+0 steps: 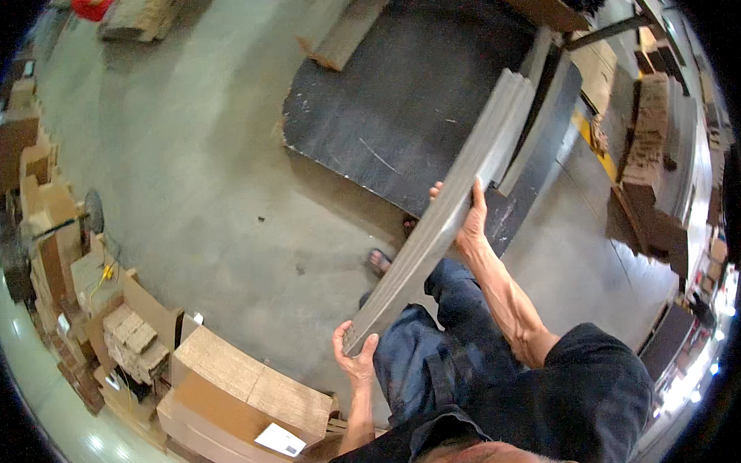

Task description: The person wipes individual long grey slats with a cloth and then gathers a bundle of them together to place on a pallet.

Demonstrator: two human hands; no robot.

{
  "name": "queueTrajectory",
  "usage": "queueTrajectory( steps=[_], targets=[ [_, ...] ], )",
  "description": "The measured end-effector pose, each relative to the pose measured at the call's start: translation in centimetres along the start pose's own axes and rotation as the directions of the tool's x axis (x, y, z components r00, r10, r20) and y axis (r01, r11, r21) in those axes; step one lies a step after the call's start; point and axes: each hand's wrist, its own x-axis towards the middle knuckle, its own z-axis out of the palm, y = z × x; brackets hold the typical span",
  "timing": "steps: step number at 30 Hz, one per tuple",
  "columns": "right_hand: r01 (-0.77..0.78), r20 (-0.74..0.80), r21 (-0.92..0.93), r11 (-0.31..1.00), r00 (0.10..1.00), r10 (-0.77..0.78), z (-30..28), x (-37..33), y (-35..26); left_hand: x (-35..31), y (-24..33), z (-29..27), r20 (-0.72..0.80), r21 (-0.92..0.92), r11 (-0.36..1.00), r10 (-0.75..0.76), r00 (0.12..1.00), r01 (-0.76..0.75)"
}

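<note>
A long stack of grey boards or strips (447, 208) slants across the view, held in both hands. My left hand (357, 354) grips its near end, thumb on one side and fingers on the other. Further up, my right hand (468, 220) is closed around the stack, with fingertips showing past its left edge. The far end of the stack lies over a black-topped platform (366, 117) with rounded corners. More grey strips (538, 115) lie along the platform's right side, partly hidden by the held stack.
Another long grey piece (351, 28) rests on the platform's far left. Cardboard boxes (238, 399) stand at lower left, beside an open carton (137, 333) of brown pieces. Brown stacked material (649, 132) stands at right. A metal frame (612, 31) rises at the far right.
</note>
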Motion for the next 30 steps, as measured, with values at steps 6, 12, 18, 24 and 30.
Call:
queueTrajectory(
  steps=[6, 12, 18, 24, 30],
  targets=[
    [0.016, 0.071, -0.010, 1.000, 0.997, -0.015, 4.8, 6.0, 2.0, 6.0, 3.4, 0.9, -0.030, -0.187, 0.981, -0.056, 0.998, 0.049],
    [0.078, 0.080, -0.148, 0.986, 0.995, -0.067, 10.2, 10.4, 4.8, 15.3, 1.3, -2.3, 0.056, -0.162, 0.977, -0.130, 0.990, 0.138],
    [0.114, 0.035, -0.233, 0.966, 0.993, -0.109, 16.6, 14.6, 6.2, 23.3, 5.8, -3.9, 0.119, -0.054, 0.988, -0.137, 0.983, 0.144],
    [0.141, -0.004, -0.305, 0.942, 0.989, -0.149, 21.7, 20.2, 4.4, 30.6, 9.3, -0.7, 0.285, -0.058, 0.965, -0.229, 0.931, 0.255],
    [0.227, -0.011, -0.451, 0.863, 0.966, -0.260, 24.9, 26.9, 1.1, 37.2, 9.3, 4.1, 0.506, -0.132, 0.971, -0.105, 0.856, 0.198]
  ],
)
